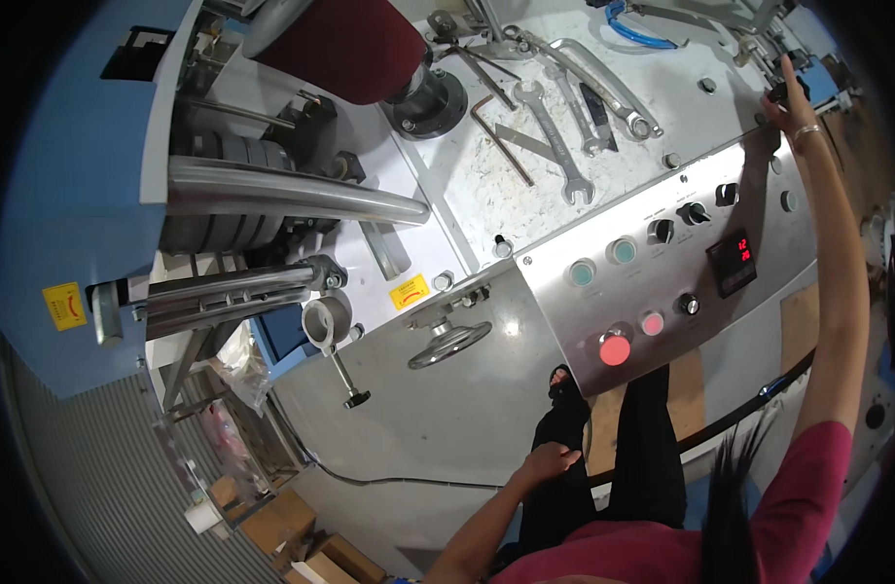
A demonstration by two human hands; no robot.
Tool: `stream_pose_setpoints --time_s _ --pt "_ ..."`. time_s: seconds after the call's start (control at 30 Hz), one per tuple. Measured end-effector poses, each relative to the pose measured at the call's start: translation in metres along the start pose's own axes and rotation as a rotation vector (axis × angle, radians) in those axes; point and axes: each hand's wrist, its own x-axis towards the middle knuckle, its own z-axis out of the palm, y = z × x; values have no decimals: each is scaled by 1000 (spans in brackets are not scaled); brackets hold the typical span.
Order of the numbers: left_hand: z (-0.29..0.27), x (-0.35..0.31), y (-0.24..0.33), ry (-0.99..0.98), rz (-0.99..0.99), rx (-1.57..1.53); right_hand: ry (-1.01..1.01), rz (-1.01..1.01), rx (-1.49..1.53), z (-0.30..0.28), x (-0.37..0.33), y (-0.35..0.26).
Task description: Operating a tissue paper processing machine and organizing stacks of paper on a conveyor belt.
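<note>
My right hand (796,109) reaches far up along the right side, past the control panel's upper corner. Its fingers are around a small black knob (782,93), with one finger stretched upward. Below it lies the sloping metal control panel (603,292), with green, red and black controls and a lit red display (733,263). My left hand (547,463) is closed over my left thigh, and nothing shows in it. Beyond the panel, several wrenches (561,146) and a hex key (503,141) lie on the white machine top (457,175).
At the left are metal rollers (292,195) and a blue machine housing (78,195). A dark red roll (345,49) stands above them. A handwheel (449,345) juts out below the machine's edge. Cardboard boxes (277,521) sit at the lower left, and a black cable (399,480) crosses the floor.
</note>
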Motion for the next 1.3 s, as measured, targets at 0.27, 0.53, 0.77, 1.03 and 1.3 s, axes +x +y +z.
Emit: stream_pose_setpoints --time_s 0.27,0.53,0.77,1.03,1.3 --pt "-91 -74 227 -62 414 166 -39 -57 3 13 -25 -4" --pt "-173 -107 493 377 855 -38 -261 210 -13 -23 9 26" --pt "-304 -75 732 959 1155 50 -137 229 119 9 -40 -13" --pt "-496 56 834 1254 653 1055 -13 282 121 22 -56 -32" --pt "-526 165 831 257 763 1163 -21 292 180 17 -60 -28"
